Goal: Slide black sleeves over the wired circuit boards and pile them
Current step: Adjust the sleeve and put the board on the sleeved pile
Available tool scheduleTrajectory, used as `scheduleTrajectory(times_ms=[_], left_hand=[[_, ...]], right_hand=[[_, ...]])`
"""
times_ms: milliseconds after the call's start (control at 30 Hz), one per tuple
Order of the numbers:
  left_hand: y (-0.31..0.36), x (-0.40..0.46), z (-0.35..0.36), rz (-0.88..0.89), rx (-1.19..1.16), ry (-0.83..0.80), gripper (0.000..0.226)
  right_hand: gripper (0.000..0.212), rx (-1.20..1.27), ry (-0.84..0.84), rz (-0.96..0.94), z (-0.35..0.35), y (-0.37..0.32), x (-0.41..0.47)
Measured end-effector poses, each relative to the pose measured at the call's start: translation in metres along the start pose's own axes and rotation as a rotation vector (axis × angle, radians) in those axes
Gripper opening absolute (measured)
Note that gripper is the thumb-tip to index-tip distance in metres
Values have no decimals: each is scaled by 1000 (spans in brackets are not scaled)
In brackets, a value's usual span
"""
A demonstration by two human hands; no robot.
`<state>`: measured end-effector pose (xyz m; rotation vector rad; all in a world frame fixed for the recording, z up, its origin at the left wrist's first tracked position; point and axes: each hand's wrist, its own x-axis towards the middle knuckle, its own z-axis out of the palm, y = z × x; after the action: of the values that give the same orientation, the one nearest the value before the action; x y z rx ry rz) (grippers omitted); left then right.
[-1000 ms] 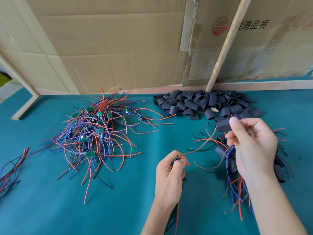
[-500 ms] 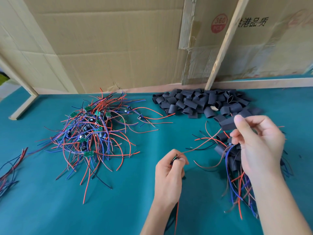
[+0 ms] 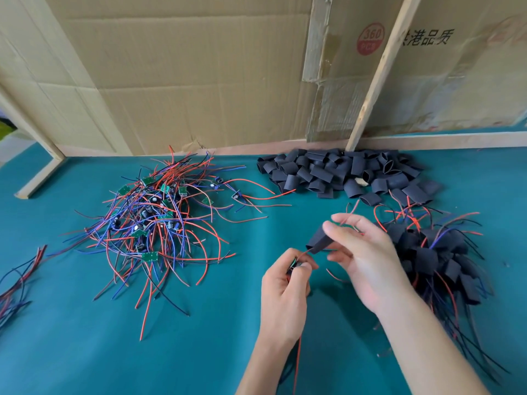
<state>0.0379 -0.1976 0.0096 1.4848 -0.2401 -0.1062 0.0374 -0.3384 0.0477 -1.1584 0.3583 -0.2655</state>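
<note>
Just right of the frame's centre, the right hand (image 3: 368, 252) is pinching a black sleeve (image 3: 319, 240) between thumb and curled fingers. The sleeve's long axis is slanting from upper right to lower left, and its open lower end is pointing down-left toward the left hand (image 3: 285, 292). That hand, directly below the sleeve, is pinching a small wired circuit board (image 3: 293, 265) in its curled fingertips; most of the board is hidden by the fingers. Red wires are running from it up into the sleeve's mouth, and another red wire is trailing down past the wrist. A pile of sleeved boards (image 3: 436, 252) is lying on the green counter (image 3: 85, 352) at the right of the frame. Loose sleeves (image 3: 342, 172) are heaped at the upper centre-right, against the cardboard wall (image 3: 185, 81). A tangle of bare boards with red, blue and black wires (image 3: 154, 220) is sitting centre-left.
</note>
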Motion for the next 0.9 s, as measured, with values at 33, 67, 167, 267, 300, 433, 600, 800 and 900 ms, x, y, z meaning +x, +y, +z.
scheduleTrajectory(times_ms=[33, 67, 167, 267, 300, 433, 600, 800, 900], left_hand=[[0, 0, 0, -8, 16, 4, 17], [0, 0, 0, -21, 30, 10, 17], [-2, 0, 0, -34, 54, 20, 22], [-3, 0, 0, -8, 99, -12, 15], [-3, 0, 1, -10, 97, -25, 12], [-2, -1, -1, -39, 58, -65, 12], [-3, -1, 1, -20, 128, -69, 13], [0, 1, 4, -34, 194, -150, 31], [-4, 5, 5, -88, 276, -153, 61]], right_hand=[[40, 18, -26, 32, 2, 2, -1], [41, 33, -39, 52, 4, 4, -2], [36, 36, -33, 39, 3, 4, -2], [33, 29, -22, -13, 1, 3, -2], [31, 23, -22, -22, 2, 3, -2], [21, -37, -7, -57, 2, 6, -2], [22, -84, 6, -146, 3, 6, -3], [33, -156, -71, -176, 3, 0, -5], [31, -206, -89, -205, 1, -3, -5]])
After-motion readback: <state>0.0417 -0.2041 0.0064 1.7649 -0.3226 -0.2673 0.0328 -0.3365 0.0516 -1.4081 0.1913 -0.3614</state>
